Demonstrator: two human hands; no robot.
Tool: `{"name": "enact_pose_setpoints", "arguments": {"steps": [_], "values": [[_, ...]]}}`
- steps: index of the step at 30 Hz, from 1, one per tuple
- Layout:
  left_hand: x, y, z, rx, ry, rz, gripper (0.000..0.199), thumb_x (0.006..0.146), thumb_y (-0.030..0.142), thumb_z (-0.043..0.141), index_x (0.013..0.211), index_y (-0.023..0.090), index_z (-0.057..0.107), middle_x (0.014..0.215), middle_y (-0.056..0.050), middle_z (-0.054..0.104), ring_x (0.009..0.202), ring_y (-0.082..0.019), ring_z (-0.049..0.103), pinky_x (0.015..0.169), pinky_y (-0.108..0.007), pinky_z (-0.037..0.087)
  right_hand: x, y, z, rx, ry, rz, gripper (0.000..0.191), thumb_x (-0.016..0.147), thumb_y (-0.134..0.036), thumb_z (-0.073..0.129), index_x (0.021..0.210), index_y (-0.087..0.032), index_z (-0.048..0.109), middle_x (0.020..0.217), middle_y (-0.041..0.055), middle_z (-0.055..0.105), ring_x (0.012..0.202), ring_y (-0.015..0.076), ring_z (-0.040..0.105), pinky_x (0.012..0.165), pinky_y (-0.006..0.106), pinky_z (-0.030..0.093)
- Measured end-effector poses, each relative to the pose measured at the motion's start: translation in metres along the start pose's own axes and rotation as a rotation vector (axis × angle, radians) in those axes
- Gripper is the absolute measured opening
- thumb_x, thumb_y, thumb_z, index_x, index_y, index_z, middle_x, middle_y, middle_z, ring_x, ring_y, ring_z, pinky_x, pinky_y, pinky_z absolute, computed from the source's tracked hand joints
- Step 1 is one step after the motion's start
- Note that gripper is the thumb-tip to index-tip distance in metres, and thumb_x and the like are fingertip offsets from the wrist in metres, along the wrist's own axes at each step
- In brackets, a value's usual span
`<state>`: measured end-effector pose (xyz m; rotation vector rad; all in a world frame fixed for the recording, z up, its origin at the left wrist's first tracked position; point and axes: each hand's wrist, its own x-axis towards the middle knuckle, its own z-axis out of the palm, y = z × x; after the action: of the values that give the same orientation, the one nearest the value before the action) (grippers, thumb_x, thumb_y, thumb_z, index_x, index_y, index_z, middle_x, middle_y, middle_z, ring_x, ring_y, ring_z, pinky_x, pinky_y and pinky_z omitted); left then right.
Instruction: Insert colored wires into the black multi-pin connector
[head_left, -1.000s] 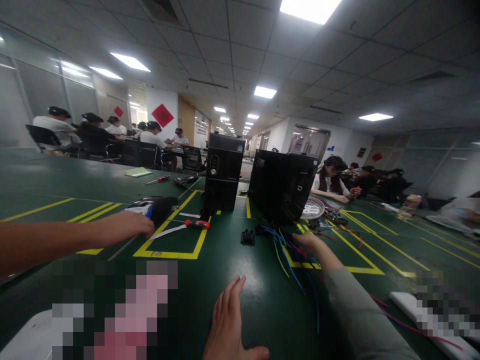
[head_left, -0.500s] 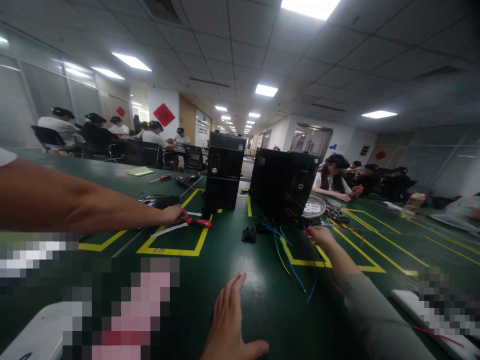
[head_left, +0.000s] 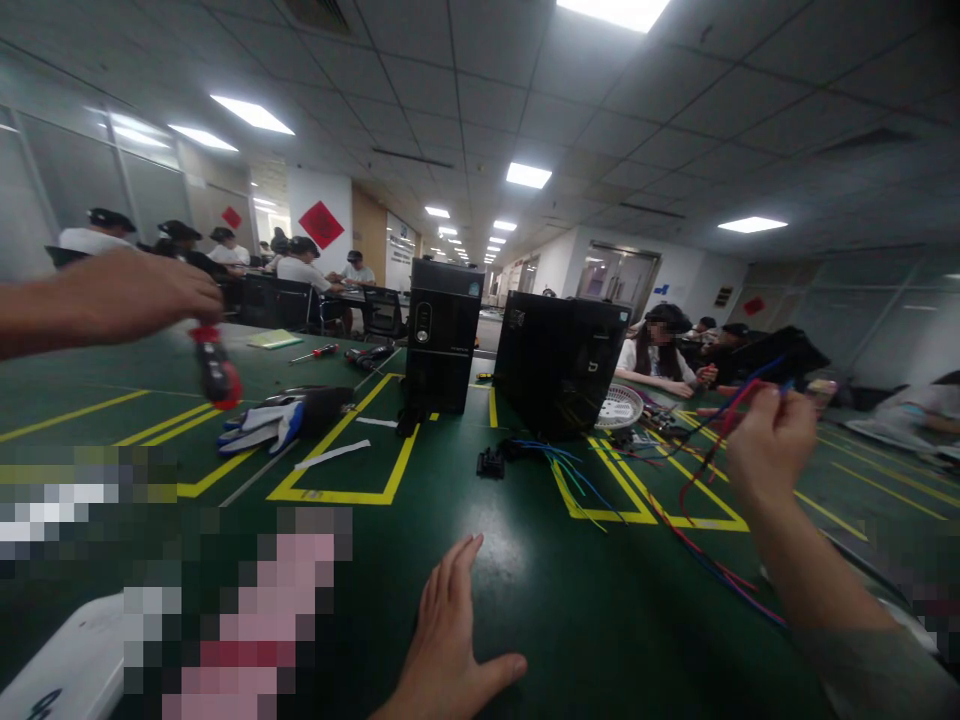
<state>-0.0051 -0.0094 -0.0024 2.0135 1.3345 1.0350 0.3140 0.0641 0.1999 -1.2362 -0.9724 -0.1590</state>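
Note:
My left hand (head_left: 450, 635) rests low in the middle of the head view, fingers stretched up the green table and thumb apart, holding nothing. On the right, my right hand (head_left: 776, 450) is raised above the table, its fingers closed on a bundle of red and blue wires (head_left: 709, 560) whose ends trail down. A blurred black shape (head_left: 780, 352) appears behind that hand; I cannot tell whether it joins the wires. More blue and green wires (head_left: 574, 470) lie in front of a black computer tower (head_left: 559, 370). A small black part (head_left: 491, 462) sits left of them.
At left, a co-worker's hand (head_left: 161, 295) holds a red-and-black screwdriver (head_left: 215, 368) above gloves (head_left: 262, 428). A second black tower (head_left: 442, 345) stands at centre. Behind the wires is a white basket (head_left: 621, 407). A red-handled screwdriver (head_left: 319, 352) lies farther back.
My right hand has lifted up and to the right from beside the tower, with the wires in it. A co-worker's hand has carried the screwdriver leftward. My left hand has hardly moved.

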Motion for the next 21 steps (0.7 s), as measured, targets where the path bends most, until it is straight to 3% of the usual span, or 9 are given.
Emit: {"name": "enact_pose_setpoints", "arguments": {"steps": [3, 7, 9, 12, 14, 17, 21], "values": [[0.0, -0.001, 0.001, 0.005, 0.012, 0.012, 0.096, 0.057, 0.026, 0.073, 0.138, 0.021, 0.022, 0.142, -0.013, 0.032, 0.129, -0.034, 0.03, 0.105, -0.053, 0.027, -0.005, -0.026, -0.017, 0.022, 0.026, -0.082, 0.03, 0.09, -0.049, 0.035, 0.109, -0.029, 0.045, 0.087, 0.0019, 0.059, 0.054, 0.0181, 0.054, 0.053, 0.035, 0.044], [0.0, -0.001, 0.001, 0.005, 0.017, 0.025, 0.09, 0.062, 0.026, 0.07, 0.138, 0.02, 0.021, 0.141, -0.013, 0.032, 0.129, -0.032, 0.03, 0.105, -0.052, 0.027, -0.02, -0.047, -0.03, 0.024, -0.13, -0.03, 0.024, 0.085, -0.052, 0.046, 0.094, -0.03, 0.054, 0.078, 0.0016, 0.06, 0.049, 0.0184, 0.05, 0.044, 0.033, 0.04], [-0.001, 0.0, 0.001, -0.015, 0.026, 0.03, 0.084, 0.067, 0.027, 0.067, 0.137, 0.02, 0.022, 0.14, -0.012, 0.033, 0.129, -0.031, 0.031, 0.105, -0.051, 0.028, -0.037, -0.052, -0.03, 0.049, -0.327, 0.112, 0.026, 0.081, -0.051, 0.052, 0.085, -0.026, 0.056, 0.073, 0.0012, 0.061, 0.043, 0.015, 0.049, 0.039, 0.028, 0.037], [-0.003, 0.0, 0.0, -0.053, 0.048, 0.033, 0.073, 0.075, 0.028, 0.061, 0.137, 0.021, 0.023, 0.138, -0.012, 0.036, 0.128, -0.029, 0.034, 0.104, -0.05, 0.031, -0.078, -0.054, -0.026, 0.141, -0.79, 0.471, 0.028, 0.079, -0.049, 0.057, 0.082, -0.021, 0.053, 0.068, -0.0012, 0.061, 0.041, 0.0103, 0.05, 0.036, 0.02, 0.031], [-0.004, 0.001, -0.001, -0.067, 0.059, 0.035, 0.069, 0.078, 0.029, 0.058, 0.137, 0.021, 0.023, 0.137, -0.012, 0.037, 0.127, -0.029, 0.036, 0.103, -0.049, 0.032, -0.112, -0.051, -0.021, 0.186, -1.019, 0.697, 0.027, 0.082, -0.048, 0.055, 0.084, -0.021, 0.051, 0.064, -0.0028, 0.06, 0.04, 0.0085, 0.051, 0.034, 0.016, 0.026], [-0.004, 0.003, -0.003, -0.071, 0.058, 0.059, 0.075, 0.074, 0.028, 0.062, 0.137, 0.02, 0.022, 0.139, -0.013, 0.035, 0.128, -0.029, 0.034, 0.104, -0.049, 0.031, -0.16, -0.045, -0.014, 0.25, -1.205, 0.931, 0.028, 0.085, -0.047, 0.051, 0.082, -0.02, 0.05, 0.059, -0.0044, 0.059, 0.036, 0.0063, 0.051, 0.032, 0.014, 0.025], [-0.005, 0.003, -0.003, -0.06, 0.036, 0.098, 0.09, 0.066, 0.023, 0.068, 0.139, 0.018, 0.017, 0.142, -0.014, 0.031, 0.131, -0.031, 0.028, 0.107, -0.049, 0.027, -0.201, -0.036, -0.008, 0.32, -1.355, 1.008, 0.03, 0.084, -0.049, 0.051, 0.085, -0.019, 0.049, 0.058, -0.004, 0.06, 0.035, 0.0064, 0.052, 0.03, 0.013, 0.027]]}}
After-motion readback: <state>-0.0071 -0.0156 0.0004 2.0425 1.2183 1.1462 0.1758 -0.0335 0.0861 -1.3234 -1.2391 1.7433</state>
